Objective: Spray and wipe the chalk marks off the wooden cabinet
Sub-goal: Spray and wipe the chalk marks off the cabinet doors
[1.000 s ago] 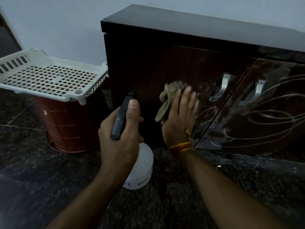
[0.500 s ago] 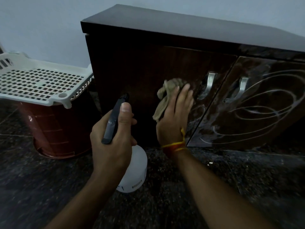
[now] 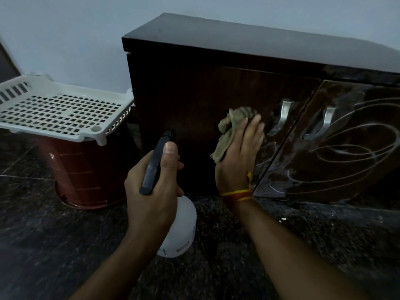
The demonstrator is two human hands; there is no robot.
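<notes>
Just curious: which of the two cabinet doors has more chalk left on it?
The right-hand dark wooden door: bold white loops cover it. The left door looks mostly clean.

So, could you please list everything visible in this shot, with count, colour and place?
Dark brown wooden cabinet: one, against the wall, right of centre.
Curved silver metal door handles: two, near where the two doors meet.
White chalk marks: looping lines, on the right door.
Crumpled beige cloth: one, pressed on the left door.
White plastic spray bottle with black trigger head: one, held above the floor.
White perforated plastic basket: one, on top of the bucket.
Reddish-brown plastic bucket: one, left of the cabinet.
Dark speckled stone floor: underfoot.
Left hand: grips the bottle.
Right hand: presses the cloth; red-yellow wrist thread.
</notes>
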